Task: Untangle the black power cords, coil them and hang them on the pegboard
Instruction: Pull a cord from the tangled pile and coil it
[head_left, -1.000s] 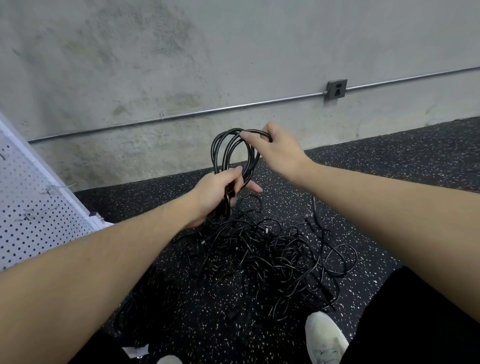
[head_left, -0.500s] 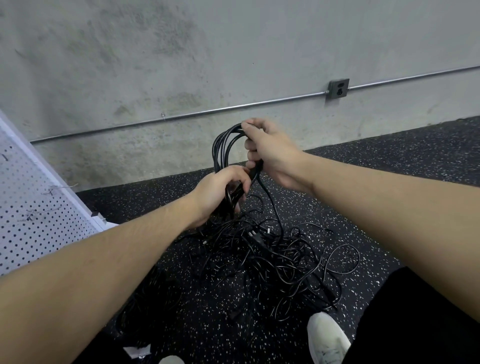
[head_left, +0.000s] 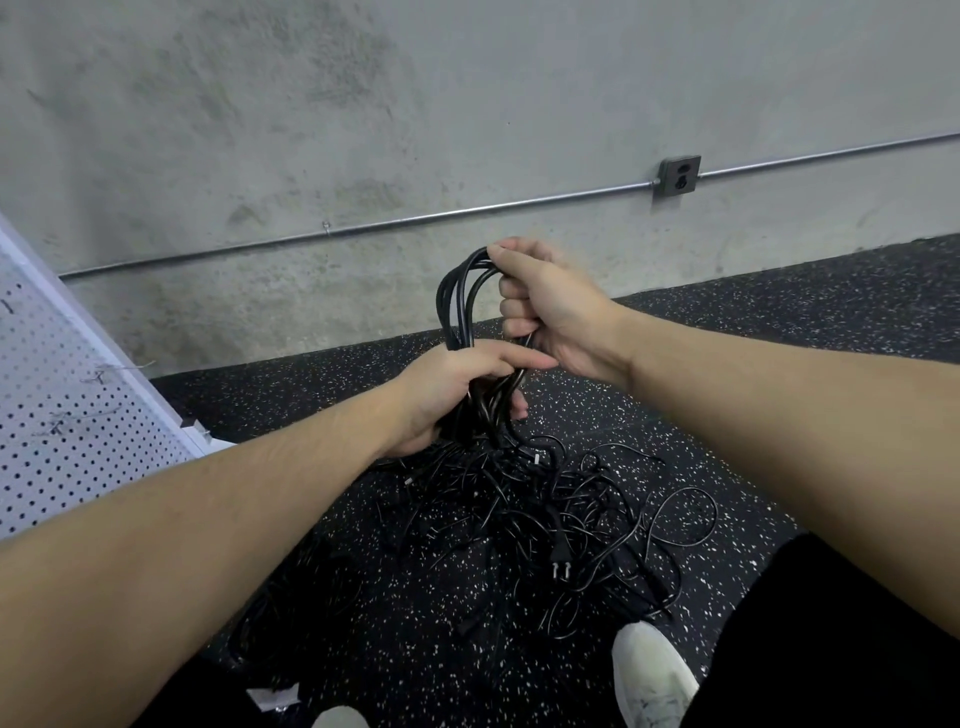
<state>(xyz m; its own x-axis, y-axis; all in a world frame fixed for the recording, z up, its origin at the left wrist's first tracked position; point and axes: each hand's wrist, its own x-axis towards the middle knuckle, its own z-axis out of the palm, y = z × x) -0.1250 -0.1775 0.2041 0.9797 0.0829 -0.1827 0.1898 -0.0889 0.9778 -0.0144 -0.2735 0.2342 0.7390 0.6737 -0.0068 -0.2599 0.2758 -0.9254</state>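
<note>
Head view, speckled black floor (head_left: 779, 322), concrete wall (head_left: 363, 130), left hand (head_left: 447, 395) and right hand (head_left: 550, 306) both gripping coiled cord (head_left: 457, 296)

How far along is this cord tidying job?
Early on. Nothing hangs on the white pegboard yet; its visible hooks are bare. In hand: one coil of black cord, the right hand gripping its top loops and the left hand its lower part. Left: the tangled pile of cords on the speckled floor still needs untangling, coiling and hanging.
</note>
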